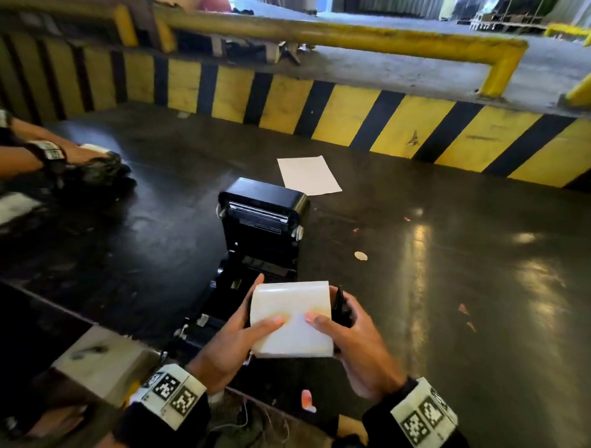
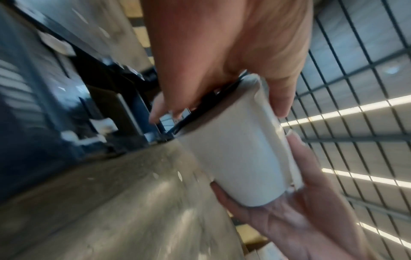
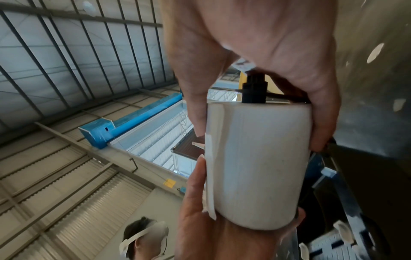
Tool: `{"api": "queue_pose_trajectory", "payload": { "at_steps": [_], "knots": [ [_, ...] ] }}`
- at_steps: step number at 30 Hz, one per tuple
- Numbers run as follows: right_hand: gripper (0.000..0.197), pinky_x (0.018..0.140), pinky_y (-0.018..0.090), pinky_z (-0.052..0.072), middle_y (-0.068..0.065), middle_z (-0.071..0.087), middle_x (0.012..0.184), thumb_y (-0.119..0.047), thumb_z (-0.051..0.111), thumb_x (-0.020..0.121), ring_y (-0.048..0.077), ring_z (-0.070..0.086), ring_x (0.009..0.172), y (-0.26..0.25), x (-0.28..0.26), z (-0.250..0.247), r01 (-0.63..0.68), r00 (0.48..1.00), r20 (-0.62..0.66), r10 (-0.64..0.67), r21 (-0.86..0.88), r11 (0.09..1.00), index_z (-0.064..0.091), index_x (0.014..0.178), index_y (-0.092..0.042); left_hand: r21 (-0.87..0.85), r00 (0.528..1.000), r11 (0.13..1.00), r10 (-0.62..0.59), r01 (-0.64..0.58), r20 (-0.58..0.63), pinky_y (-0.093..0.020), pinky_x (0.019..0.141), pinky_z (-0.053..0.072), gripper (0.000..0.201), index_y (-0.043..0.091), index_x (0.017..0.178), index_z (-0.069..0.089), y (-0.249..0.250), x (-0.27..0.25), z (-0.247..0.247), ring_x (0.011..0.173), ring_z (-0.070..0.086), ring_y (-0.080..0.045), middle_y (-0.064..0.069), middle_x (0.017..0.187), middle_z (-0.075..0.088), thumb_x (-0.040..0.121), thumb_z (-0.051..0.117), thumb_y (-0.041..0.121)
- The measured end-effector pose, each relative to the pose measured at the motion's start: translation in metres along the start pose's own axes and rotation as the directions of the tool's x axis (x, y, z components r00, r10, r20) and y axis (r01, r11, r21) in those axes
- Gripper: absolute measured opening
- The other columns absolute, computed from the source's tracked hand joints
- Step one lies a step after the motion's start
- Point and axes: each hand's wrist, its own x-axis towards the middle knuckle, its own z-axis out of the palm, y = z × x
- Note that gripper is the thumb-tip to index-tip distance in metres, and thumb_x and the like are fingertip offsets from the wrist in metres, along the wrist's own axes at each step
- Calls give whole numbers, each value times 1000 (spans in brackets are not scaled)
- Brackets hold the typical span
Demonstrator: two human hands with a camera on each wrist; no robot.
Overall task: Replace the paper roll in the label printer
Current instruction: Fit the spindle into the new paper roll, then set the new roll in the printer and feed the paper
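A white paper roll [image 1: 292,319] hangs between both my hands, just above the near end of the open black label printer [image 1: 261,231]. The printer's lid stands tilted back, and its bay [image 1: 229,293] lies partly hidden under the roll. My left hand [image 1: 244,322] grips the roll's left end, thumb on top. My right hand [image 1: 346,322] grips the right end, where a black spindle [image 1: 340,306] sticks out. In the right wrist view the spindle [image 3: 253,89] pokes from the roll [image 3: 255,167] into my palm. The left wrist view shows the roll [image 2: 238,158] with a black flange [image 2: 200,109].
A white sheet [image 1: 309,174] lies behind the printer on the dark surface [image 1: 456,268]. A yellow-and-black striped barrier [image 1: 350,111] runs along the far side. Another person's hands [image 1: 67,158] work on black material at the left. Small scraps [image 1: 360,255] dot the surface.
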Motion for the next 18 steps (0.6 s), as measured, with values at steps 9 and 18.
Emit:
{"api": "queue_pose_trajectory", "payload": {
  "at_steps": [9, 18],
  "knots": [
    [57, 90, 43, 55, 9, 69, 115, -17, 77, 74, 25, 67, 103, 28, 45, 73, 67, 998, 0, -68, -79, 995, 54, 126, -20, -29, 996, 997, -72, 70, -54, -46, 96, 50, 85, 31, 146, 23, 20, -3, -72, 110, 64, -26, -9, 123, 64, 76, 69, 15],
    [39, 92, 51, 53, 8, 71, 112, -27, 68, 80, 28, 68, 103, 36, 89, 119, 101, 989, -100, -111, -94, 990, 61, 118, -24, 56, 958, 964, -263, 258, 111, -35, 67, 58, 60, 33, 131, 39, 55, 37, -129, 102, 66, -29, -16, 121, 64, 80, 68, 21]
  ]
}}
